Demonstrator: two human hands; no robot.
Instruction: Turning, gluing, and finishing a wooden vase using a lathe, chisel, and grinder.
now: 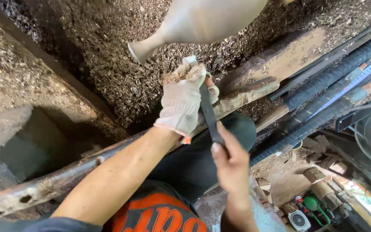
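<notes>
I see a smooth, matt pale wooden vase form [202, 21] above a bed of rough, dry wood shavings [86, 47]. My left hand [183, 101] wears a coarse knitted cloth glove, dusted with chips. The right hand [230, 165] is bare on a dark, dull metal tool [209, 114]. The rest bar [65, 178] is rusty, pitted metal.

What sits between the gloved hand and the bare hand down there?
In the head view, a dark flat tool bar spans from the gloved left hand to the bare right hand, which holds its near end.
</notes>
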